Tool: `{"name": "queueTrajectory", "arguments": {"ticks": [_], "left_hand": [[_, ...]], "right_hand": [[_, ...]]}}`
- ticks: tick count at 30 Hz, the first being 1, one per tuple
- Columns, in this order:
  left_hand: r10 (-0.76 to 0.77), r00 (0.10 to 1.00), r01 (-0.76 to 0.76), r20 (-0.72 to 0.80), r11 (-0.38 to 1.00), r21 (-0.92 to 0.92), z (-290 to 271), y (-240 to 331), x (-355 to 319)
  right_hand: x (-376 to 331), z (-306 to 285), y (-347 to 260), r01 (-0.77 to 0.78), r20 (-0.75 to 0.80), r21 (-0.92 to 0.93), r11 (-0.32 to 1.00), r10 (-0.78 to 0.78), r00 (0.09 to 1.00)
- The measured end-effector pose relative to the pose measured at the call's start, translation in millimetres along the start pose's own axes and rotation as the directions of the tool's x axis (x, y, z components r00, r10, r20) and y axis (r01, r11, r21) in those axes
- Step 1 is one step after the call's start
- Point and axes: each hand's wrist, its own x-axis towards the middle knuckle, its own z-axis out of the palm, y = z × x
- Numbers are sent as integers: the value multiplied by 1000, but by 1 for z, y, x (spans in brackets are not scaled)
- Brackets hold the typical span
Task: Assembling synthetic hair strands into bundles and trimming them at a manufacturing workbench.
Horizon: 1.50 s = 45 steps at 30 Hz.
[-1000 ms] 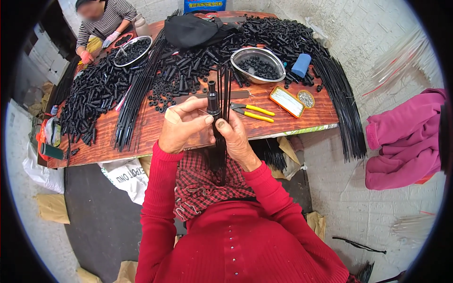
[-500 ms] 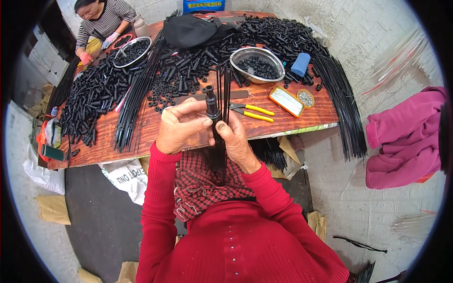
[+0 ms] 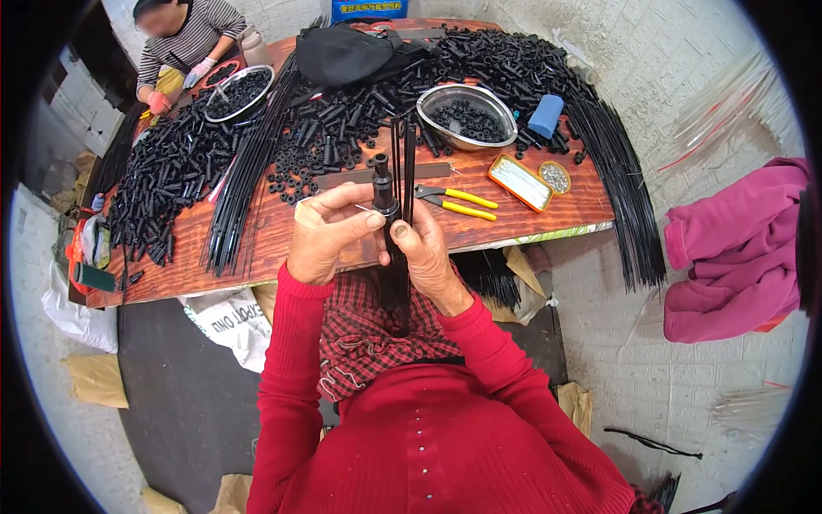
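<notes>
A: Where is the tube (image 3: pixel 383 184)?

B: Upright between the two hands, raised near the front edge of the surface (image 3: pixel 193 265). The rods (image 3: pixel 408 158) stand just beside it.

A: And the hands?

B: The right hand (image 3: pixel 425 257) is closed round the tube's lower part and the rods together. The left hand (image 3: pixel 324 227) pinches a thin pale pin (image 3: pixel 365 208) by the tube's collar — whether its tip is inside, I can't tell.

A: So how far along is this piece?

B: Partway, I'd judge. The tube already has its collar and narrow top, but the pin sticks out and neither hand has let go.

A: And the rest?

B: Plenty is left, by the look of it. A big heap (image 3: pixel 184 176) of loose tubes lies to the left, with small rings (image 3: pixel 295 176) nearer the middle and more parts in the bowl (image 3: pixel 495 107). The pliers (image 3: pixel 467 204) lie untouched on the right. I can't pick out a finished stack — the parts are too jumbled.
</notes>
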Motion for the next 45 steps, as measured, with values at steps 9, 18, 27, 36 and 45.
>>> {"name": "queueTrajectory", "arguments": {"ticks": [9,18,27,36,45], "left_hand": [[43,999,-44,-24,999,-15,5,-4,2],[34,998,-36,-51,999,-32,9,-5,1],[13,997,-10,-74,999,36,13,-5,-1],[8,997,-5,-82,999,37,15,-5,-2],[1,999,-2,-53,1000,-30,12,-5,-1]], "right_hand": [[1,2,-1,-5,-9,14,1000,5,1000],[0,2,-4,-6,-26,75,997,8,1000],[0,-1,-2,9,-32,17,1000,-9,999],[-2,-1,-1,46,-14,1,999,-46,999],[-2,1,-6,27,11,34,999,-28,1000]]}}
